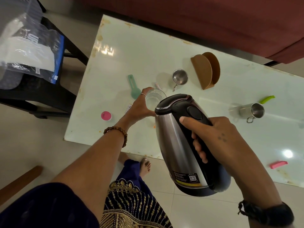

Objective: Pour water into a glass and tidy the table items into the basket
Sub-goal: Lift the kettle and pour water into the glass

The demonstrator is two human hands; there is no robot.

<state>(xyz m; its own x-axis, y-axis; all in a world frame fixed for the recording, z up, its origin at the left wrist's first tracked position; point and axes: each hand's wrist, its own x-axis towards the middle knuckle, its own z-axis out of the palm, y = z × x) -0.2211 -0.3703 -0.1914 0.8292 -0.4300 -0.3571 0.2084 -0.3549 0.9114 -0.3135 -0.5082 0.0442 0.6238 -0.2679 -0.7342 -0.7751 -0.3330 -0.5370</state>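
Note:
My right hand (220, 139) grips the black handle of a steel electric kettle (172, 142), which is tipped forward with its lidded top over a clear glass (153, 98). My left hand (139, 107) wraps around the left side of that glass, which stands on the pale glass table (125, 51). Whether water is flowing is hidden by the kettle. A brown holder (205, 71) stands behind the glass to the right.
On the table lie a teal spoon (134, 87), a pink lid (106, 115), two steel mugs (180, 77) (251, 111), a green clip (267, 99) and a pink clip (278, 164). A dark chair with a plastic bag (31, 46) stands left; a red sofa (230, 22) runs behind.

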